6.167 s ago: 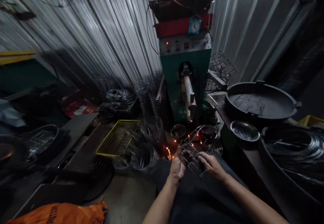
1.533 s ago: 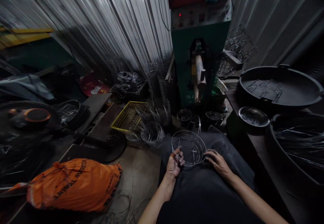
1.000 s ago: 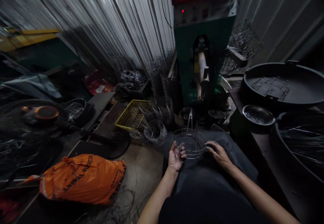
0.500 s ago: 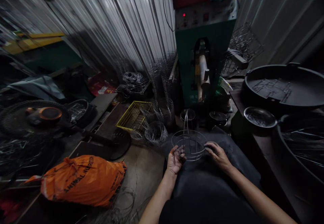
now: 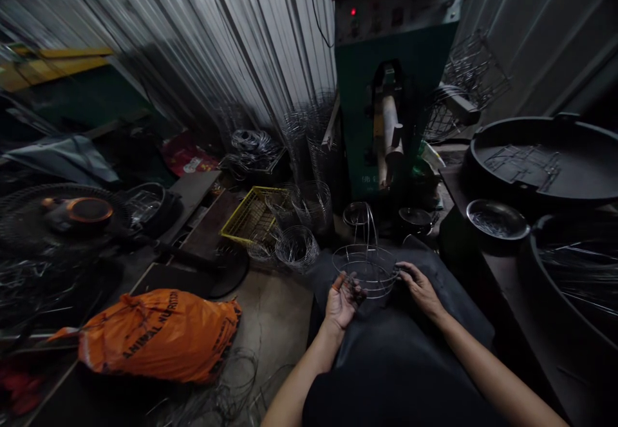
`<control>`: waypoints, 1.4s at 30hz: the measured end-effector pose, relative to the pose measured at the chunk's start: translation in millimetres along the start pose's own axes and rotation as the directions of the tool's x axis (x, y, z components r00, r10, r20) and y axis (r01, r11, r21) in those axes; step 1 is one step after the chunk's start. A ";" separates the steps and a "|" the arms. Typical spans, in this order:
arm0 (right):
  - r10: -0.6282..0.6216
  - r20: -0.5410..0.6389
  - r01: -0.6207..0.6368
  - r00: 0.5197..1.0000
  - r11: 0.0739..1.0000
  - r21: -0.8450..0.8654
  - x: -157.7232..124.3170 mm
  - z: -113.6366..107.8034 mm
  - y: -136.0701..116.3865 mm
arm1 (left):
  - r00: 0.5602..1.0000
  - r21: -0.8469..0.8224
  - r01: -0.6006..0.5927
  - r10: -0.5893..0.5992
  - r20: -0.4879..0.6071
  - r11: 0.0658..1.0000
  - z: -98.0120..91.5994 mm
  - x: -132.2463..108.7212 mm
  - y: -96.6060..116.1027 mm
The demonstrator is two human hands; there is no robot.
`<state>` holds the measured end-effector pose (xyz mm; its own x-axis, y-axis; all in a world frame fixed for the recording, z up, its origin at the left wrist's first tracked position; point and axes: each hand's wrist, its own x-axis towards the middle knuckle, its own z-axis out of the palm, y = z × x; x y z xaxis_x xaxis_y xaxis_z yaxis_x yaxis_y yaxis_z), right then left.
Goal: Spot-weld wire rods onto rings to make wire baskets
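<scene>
Dim tin-walled workshop, green machine [image 5: 360, 124] ahead. Over the lap, left hand [image 5: 344, 298] and right hand [image 5: 421, 287] pinch the wire basket [image 5: 365, 271] by its rim with curled fingers, seemingly checking it; turning it further calls for both grips staying firm.

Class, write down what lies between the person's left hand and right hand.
In the head view, a round wire basket lies between the left hand and the right hand. Each hand grips its rim.
</scene>
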<state>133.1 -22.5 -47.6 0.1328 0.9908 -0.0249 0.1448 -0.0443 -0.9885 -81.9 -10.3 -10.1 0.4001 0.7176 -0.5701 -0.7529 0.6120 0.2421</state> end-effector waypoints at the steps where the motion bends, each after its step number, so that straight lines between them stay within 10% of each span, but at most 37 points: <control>1: 0.001 -0.005 -0.001 1.000 1.000 -0.003 0.4 0.1 1.1 | 1.000 -0.003 -0.012 0.012 0.005 1.000 0.2 0.2 -0.2; 14: -0.012 -0.031 0.011 0.999 0.999 -0.052 1.0 0.3 0.4 | 0.999 0.054 0.023 -0.021 -0.036 0.998 -4.9 4.2 1.7; 30: -0.218 -0.115 0.161 0.969 0.913 -0.376 31.0 -14.2 -56.1 | 0.990 0.083 0.141 -0.143 0.016 0.986 45.4 -2.1 18.0; 35: -0.207 -0.132 0.135 0.969 0.899 -0.416 50.0 -25.2 -63.9 | 0.987 0.377 -0.128 0.154 -0.040 0.917 41.1 20.0 24.7; 42: -0.292 0.019 0.264 0.956 0.835 -0.483 71.4 -28.3 -72.6 | 0.774 0.621 -0.524 0.630 0.062 0.583 44.7 51.7 34.7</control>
<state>159.8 47.9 26.7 0.0657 0.9630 0.2614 0.6294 0.1633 -0.7597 -64.0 62.9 3.9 -0.1328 0.9616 -0.2403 -0.3242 0.1870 0.9273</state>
